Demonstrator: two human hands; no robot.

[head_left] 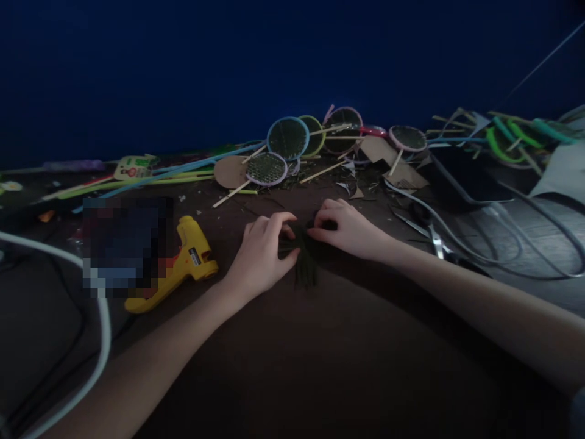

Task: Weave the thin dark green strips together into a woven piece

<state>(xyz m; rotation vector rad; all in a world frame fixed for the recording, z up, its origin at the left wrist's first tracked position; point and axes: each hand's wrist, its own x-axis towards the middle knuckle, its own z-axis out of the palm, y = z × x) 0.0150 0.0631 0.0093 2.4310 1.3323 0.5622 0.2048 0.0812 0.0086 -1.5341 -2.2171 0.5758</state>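
A small bunch of dark green strips [307,268] lies on the brown table in front of me, its loose ends fanned toward me. My left hand [266,251] curls its thumb and index finger around the bunch's left side. From the right, my right hand [345,227] pinches the upper part between thumb and bent fingers. Where exactly the fingertips meet the strips is dark and partly hidden. To the left of my left hand lies a yellow glue gun [194,253]. Scissors [436,239] rest open to the right of my right hand.
Round woven fans [287,139] with sticks, a cardboard disc [231,173] and pipe cleaners [192,163] line the far edge. A phone [470,174] and grey cables [543,259] lie at right. A white cable [106,329] loops at left, near a pixelated patch.
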